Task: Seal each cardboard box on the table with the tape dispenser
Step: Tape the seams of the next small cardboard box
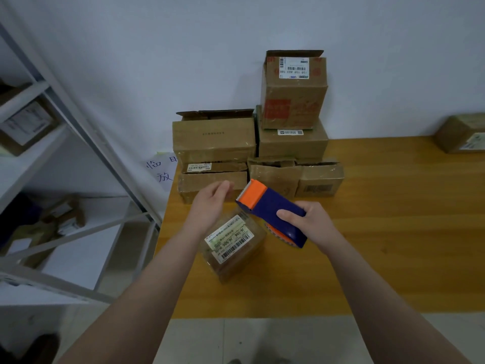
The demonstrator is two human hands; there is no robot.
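Your right hand (313, 223) grips the blue-and-orange tape dispenser (267, 206), orange cutter end raised above the small labelled box (236, 248) on the wooden table (380, 232), your left hand (210, 206) loosely open beside the cutter, stacked boxes (215, 140) behind against the wall

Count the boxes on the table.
8: front box; stacked behind it, top box on middle box, open box left of it, flat box below that, crumpled box and barcode box lower right; far box at right. Some may hide behind.
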